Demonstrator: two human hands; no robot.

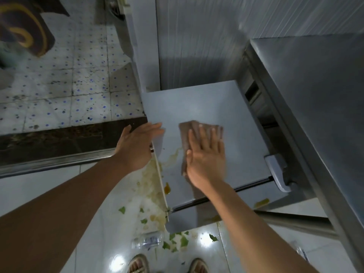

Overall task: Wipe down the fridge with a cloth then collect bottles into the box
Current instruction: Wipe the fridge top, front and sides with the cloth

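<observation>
**Covered, cropped and blurred**

The right hand lies flat over the brown cloth, hiding most of it — only its far and left edges show. A clear bottle on the floor is blurred, its label unreadable. Two sandalled feet are cut off by the bottom edge — the patterned rug by the left.

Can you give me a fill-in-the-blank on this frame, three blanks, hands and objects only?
1. The right hand presses flat on the brown ____ on top of the fridge.
2. The left hand rests on the fridge top's ____ edge.
3. A clear plastic ____ lies on the floor near the person's feet, among green scraps.

Missing words: cloth; left; bottle
</observation>
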